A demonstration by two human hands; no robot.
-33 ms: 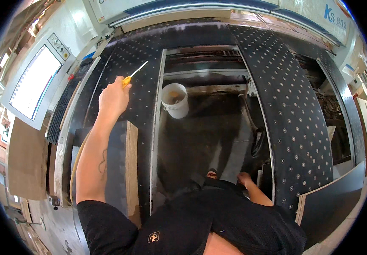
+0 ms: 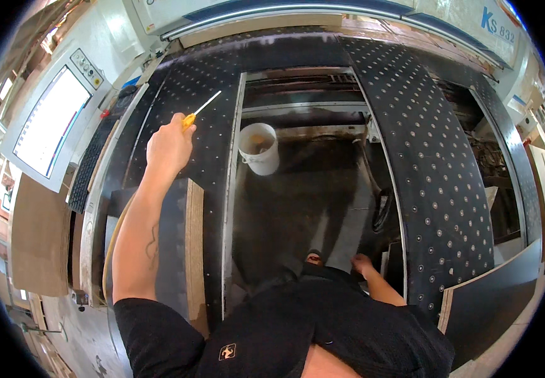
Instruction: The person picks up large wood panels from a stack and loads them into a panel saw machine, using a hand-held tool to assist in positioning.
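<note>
My left hand is closed around the yellow handle of a screwdriver. Its bare metal shaft points up and to the right, above the left black table section dotted with small studs. Low beside my body hangs my right hand, small and dark in this view; its fingers are too unclear to read, and I see nothing plainly in it. Beneath my left forearm lies a stack of dark-faced boards with pale brown edges.
A white bucket with brownish contents stands on the floor in the gap between table sections. To the right is another studded table section, with a dark panel leaning near it. A monitor and keyboard are at the left.
</note>
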